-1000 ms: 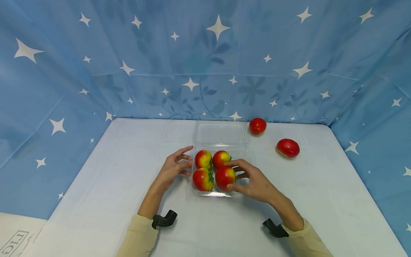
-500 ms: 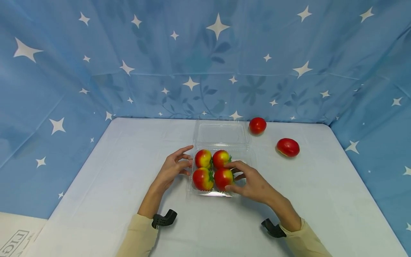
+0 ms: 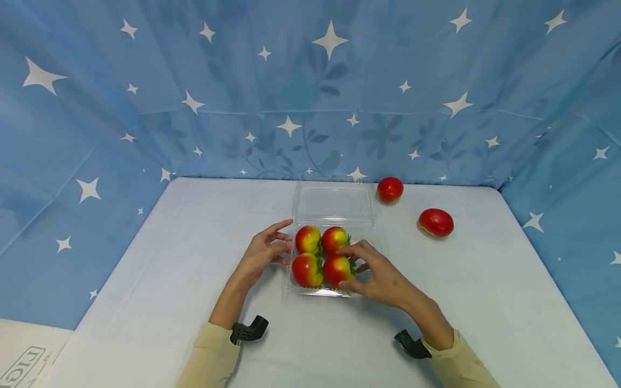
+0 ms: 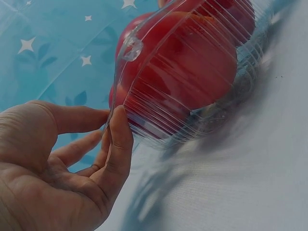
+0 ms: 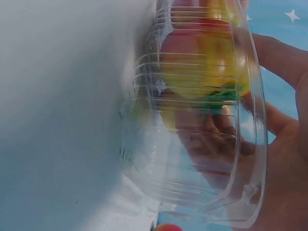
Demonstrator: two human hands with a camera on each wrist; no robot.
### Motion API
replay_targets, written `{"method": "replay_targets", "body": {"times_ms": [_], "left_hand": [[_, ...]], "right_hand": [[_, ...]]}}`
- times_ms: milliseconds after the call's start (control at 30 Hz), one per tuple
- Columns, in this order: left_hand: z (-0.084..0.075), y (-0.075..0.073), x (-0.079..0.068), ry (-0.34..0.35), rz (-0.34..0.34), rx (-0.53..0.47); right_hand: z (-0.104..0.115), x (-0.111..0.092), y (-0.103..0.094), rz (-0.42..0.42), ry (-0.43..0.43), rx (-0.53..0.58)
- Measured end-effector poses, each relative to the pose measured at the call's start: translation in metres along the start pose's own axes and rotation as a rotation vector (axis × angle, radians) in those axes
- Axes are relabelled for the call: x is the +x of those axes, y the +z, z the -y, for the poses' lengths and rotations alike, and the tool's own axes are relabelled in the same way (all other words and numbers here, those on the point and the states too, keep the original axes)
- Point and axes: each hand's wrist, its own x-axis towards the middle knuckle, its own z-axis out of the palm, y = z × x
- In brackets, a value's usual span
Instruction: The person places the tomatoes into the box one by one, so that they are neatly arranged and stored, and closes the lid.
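A clear plastic clamshell box (image 3: 326, 292) lies open on the table with several red-and-yellow tomatoes in its tray. My left hand (image 3: 262, 252) is at the tray's left side; in the left wrist view its thumb and fingers pinch the box's thin rim (image 4: 115, 86). Inside the tray, my right hand (image 3: 385, 277) holds the front right tomato (image 3: 335, 271), thumb at the front and fingers behind. Left of it sits another tomato (image 3: 306, 270), and behind it a third (image 3: 334, 240). Through the ribbed wall, the right wrist view shows a tomato (image 5: 192, 57) with green leaves.
The box's hinged lid (image 3: 335, 202) lies back toward the curtain (image 3: 291, 81). Two more red tomatoes rest on the white table (image 3: 160, 285): one by the lid's right corner (image 3: 390, 189), the other (image 3: 436, 222) farther right. A printed cardboard piece (image 3: 29, 350) shows at lower left.
My right hand has shifted slightly left with the front right tomato, bringing it nearer the front left one. The left hand has stayed at the rim.
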Motion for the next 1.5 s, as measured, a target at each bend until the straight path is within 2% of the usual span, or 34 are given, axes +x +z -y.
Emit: {"method": "replay_targets", "body": {"times_ms": [400,800,1067,1300,1500], "left_hand": [[0.0,0.0,0.001,-0.011,-0.008,0.002],[0.001,-0.001,0.001,-0.007,-0.005,0.002],[0.0,-0.001,0.001,-0.005,-0.001,-0.001],[0.001,-0.002,0.001,-0.006,0.001,0.014],[0.001,-0.001,0.001,-0.01,-0.002,0.012]], "right_hand": [[-0.001,0.0,-0.004,0.031,0.03,0.0],[-0.001,0.001,-0.004,0.027,0.011,-0.009],[-0.001,0.0,-0.005,-0.045,-0.042,-0.003],[-0.003,-0.001,-0.013,-0.149,-0.081,0.004],[-0.006,-0.004,-0.024,-0.21,-0.057,-0.015]]}}
